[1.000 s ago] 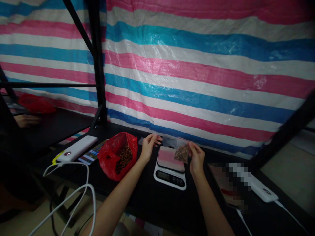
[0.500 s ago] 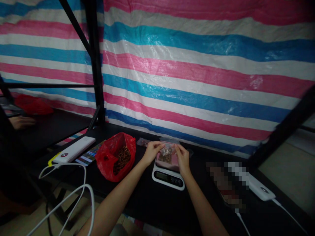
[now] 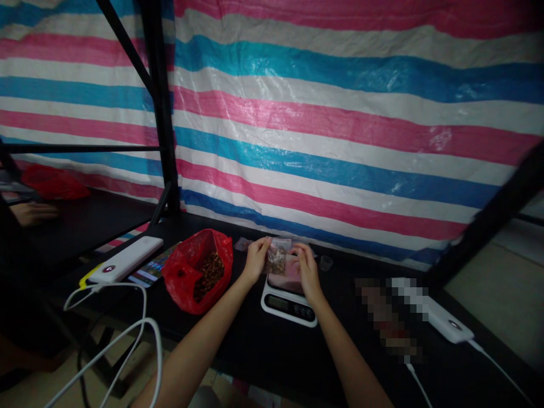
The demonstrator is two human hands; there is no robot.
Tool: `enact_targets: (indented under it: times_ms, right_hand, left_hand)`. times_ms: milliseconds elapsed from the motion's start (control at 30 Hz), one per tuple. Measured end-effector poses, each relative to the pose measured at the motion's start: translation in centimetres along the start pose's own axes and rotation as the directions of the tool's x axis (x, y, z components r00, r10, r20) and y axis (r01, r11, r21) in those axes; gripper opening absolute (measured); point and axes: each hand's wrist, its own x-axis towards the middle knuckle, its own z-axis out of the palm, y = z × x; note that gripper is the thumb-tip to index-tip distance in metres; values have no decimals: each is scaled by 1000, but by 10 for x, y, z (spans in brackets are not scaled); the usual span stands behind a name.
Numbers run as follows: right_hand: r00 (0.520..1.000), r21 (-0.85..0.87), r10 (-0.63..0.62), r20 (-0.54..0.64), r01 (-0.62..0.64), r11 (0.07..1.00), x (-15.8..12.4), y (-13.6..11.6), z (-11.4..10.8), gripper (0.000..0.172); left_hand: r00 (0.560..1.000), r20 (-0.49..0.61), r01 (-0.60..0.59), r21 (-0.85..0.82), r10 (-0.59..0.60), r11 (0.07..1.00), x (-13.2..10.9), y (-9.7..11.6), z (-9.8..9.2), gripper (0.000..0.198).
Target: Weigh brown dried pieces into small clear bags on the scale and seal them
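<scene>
A small clear zip bag (image 3: 278, 259) with brownish pieces in its lower part hangs upright above the kitchen scale (image 3: 289, 306). My left hand (image 3: 255, 260) pinches the bag at its upper left. At the bag's right edge are the curled fingertips of my right hand (image 3: 309, 272), closed close to the zip strip; the exact contact is small and blurred. The scale is white with a dark display and buttons, and its shiny plate shows partly under the bag. Left of my left forearm, a red plastic bag (image 3: 181, 275) stands open, filled with brown pieces (image 3: 210, 275).
Behind the scale lie clear plastic packets (image 3: 242, 244) and a small clear cup (image 3: 326, 262). A phone (image 3: 151, 272) and a white power bank (image 3: 127, 259) with looping cable lie left. Another power bank (image 3: 450, 326) is right. Another person's hand (image 3: 36, 213) rests far left.
The zip bag has moved slightly left and up off the scale plate, and now hangs more upright. My right hand has shifted to its right edge. The view has moved slightly.
</scene>
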Motion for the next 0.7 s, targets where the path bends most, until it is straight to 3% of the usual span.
enact_targets:
  times_ms: [200,300,367,433,533,700]
  right_hand:
    - [1000,47,27,-7,-27,999,4,5,-6,36]
    - [999,-9,20,-47,-21,1000,8,9,-11,36]
    - [994,-73,9,-105,-17,997,10,15,-16,34]
    - [987,-149,-15,-162,-10,989,12,22,-23,30]
    - [984,-307,-79,-161,26,951,17,32,-34,24]
    - [992,-663,-80,100,127,738,37,31,-38,35]
  left_hand:
    - [945,-328,67,218,9,974,20,-15,-39,39]
    - [889,-456,203,458,33,865,22,-26,-53,37]
    - [859,-497,235,598,124,766,21,-31,-56,33]
    - [826,-502,207,693,256,691,18,-32,-54,28]
    - [790,-461,111,756,405,645,15,-29,-48,37]
    - [858,-217,-126,789,465,601,11,-21,-37,32]
